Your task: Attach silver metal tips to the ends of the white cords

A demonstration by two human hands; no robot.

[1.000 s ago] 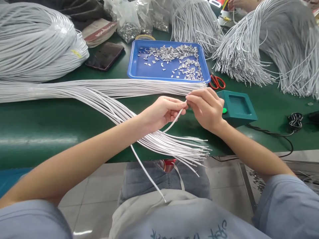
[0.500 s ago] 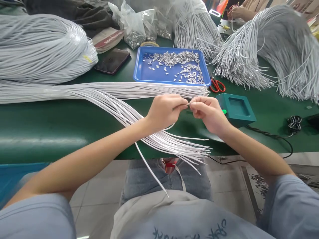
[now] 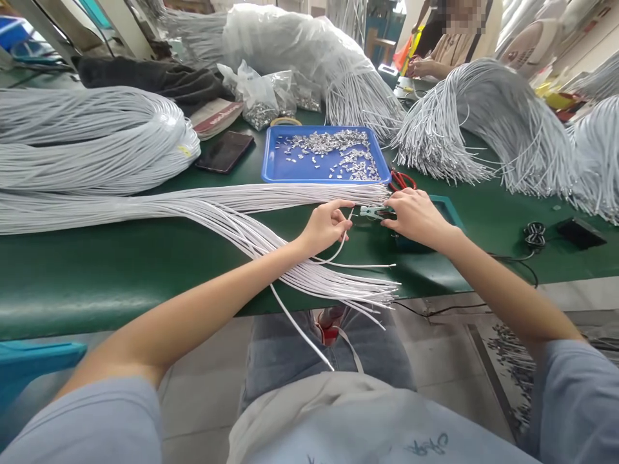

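Observation:
My left hand (image 3: 326, 227) is closed in a pinch on a single white wire (image 3: 344, 240), whose tip stands up past the thumb and index finger. In my right hand (image 3: 416, 216) is a small pale-green plier-like tool (image 3: 373, 211); its tip points left at the wire's end, a short gap away. Beneath my left wrist fans a loose bundle of white wires (image 3: 333, 282). Behind both hands a second bundle of white wires (image 3: 290, 194) lies straight. My right hand partly covers a dark-green box (image 3: 447, 209).
A blue tray (image 3: 290, 173) holds many small metal pieces. Red-handled scissors (image 3: 402, 181) lie by its corner. A phone (image 3: 225, 152), a grey wire coil (image 3: 97, 142), bags of metal parts (image 3: 261, 106) and grey wire bundles (image 3: 512, 122) surround it. A co-worker's hand (image 3: 422, 67) shows behind.
My right hand has left the wire's tip, moved right over the green box, and now holds the pale-green tool. My left hand still pinches the wire. The view has tilted up.

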